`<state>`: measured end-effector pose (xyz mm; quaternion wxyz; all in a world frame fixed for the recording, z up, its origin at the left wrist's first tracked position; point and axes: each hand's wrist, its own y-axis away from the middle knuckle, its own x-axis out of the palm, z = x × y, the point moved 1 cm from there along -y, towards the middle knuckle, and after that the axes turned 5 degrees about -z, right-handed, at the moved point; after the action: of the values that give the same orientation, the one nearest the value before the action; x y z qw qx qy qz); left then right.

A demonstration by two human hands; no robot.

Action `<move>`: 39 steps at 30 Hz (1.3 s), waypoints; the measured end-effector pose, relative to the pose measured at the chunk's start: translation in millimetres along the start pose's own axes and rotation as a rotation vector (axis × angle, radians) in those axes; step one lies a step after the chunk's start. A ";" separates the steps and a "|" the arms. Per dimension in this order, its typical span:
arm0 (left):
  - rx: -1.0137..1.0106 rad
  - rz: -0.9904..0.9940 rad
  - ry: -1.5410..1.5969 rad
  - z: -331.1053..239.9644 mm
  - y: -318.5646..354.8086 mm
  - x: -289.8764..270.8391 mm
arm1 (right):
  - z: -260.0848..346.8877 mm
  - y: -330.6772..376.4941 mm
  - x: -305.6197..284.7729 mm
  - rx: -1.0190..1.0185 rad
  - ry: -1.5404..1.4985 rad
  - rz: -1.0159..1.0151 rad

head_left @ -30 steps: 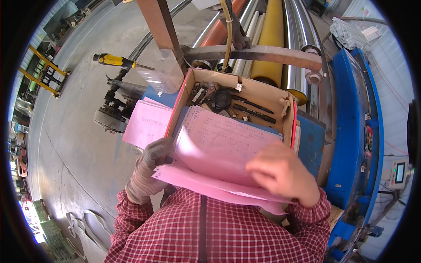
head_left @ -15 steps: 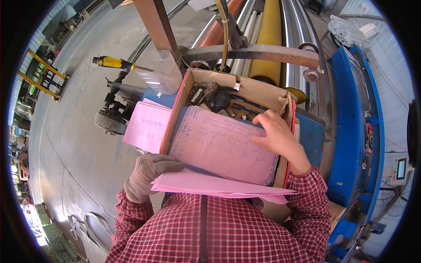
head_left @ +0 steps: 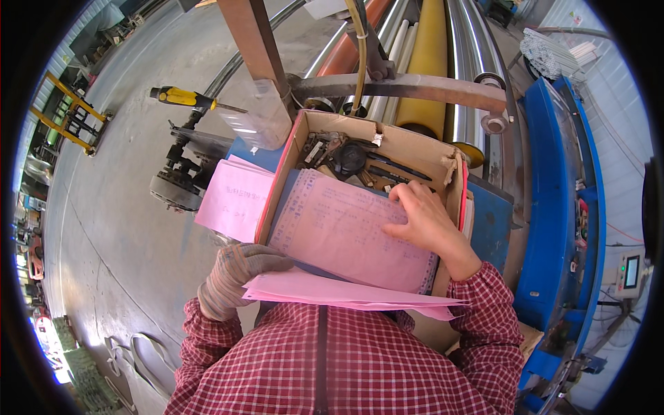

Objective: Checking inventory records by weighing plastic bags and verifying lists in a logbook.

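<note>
My left hand, in a striped knit glove, is closed on a sheaf of thin pink paper sheets close to my chest. A pink form with rows of faint print and perforated ends lies in an open cardboard box. Over the form's right part, my bare right hand has its thumb and fingers apart, the tips at the paper's surface with nothing gripped. Beyond the form, the box holds a dark round object, black pens and small metal parts.
More pink slips stick out left of the box. Behind them stand a clear plastic container and a yellow-black screwdriver. A steel frame bar and long rollers lie beyond. To the right rises a blue machine frame.
My right hand has shifted slightly left and down over the form, its fingers nearer the paper. My left hand keeps its hold on the sheaf.
</note>
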<state>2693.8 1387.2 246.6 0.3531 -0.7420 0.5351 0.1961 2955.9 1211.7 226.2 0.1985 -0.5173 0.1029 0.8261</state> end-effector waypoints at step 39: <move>-0.058 0.046 0.029 -3.4 -0.6 -2.2 | 12.8 -30.9 -12.1 -0.271 -0.158 0.094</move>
<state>2693.3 1386.3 250.5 0.3190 -0.7421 0.5512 0.2088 2963.5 1241.6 243.7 0.0957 -0.4673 -0.0012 0.8789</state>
